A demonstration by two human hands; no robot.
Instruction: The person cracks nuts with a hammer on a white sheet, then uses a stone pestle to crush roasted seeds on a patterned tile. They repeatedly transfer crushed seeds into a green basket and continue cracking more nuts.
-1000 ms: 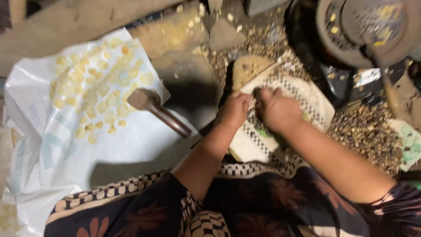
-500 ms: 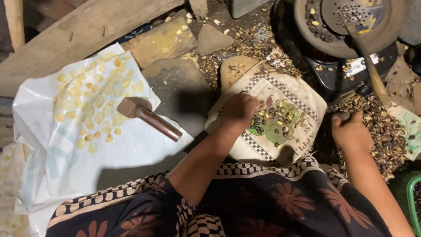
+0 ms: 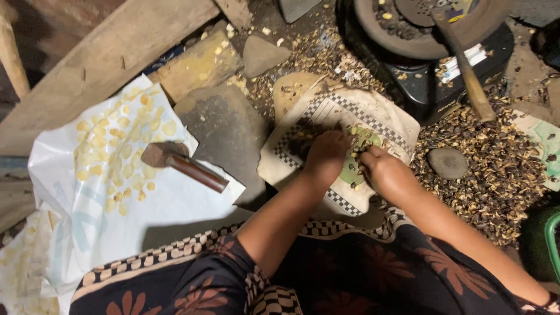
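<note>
Two hands point(image 3: 356, 160) on one cloth point(image 3: 326, 116)

Hands: 2, left hand point(image 3: 326, 153) and right hand point(image 3: 382, 169), both on 1 patterned cloth point(image 3: 385, 119)
Hammers: 1, wooden-handled hammer point(image 3: 184, 164)
White sheets: 1, white sheet point(image 3: 175, 216)
Flattened yellow pieces point(image 3: 119, 146): many, exact count not possible
Flat stone slabs: 1, stone slab point(image 3: 224, 131)
Round pebbles: 1, pebble point(image 3: 447, 162)
Shell fragments point(image 3: 496, 169): too many to count

white plastic sack point(image 3: 146, 216) w/ pale blue print, flat at left; small white label point(image 3: 466, 58) on black base.
</note>
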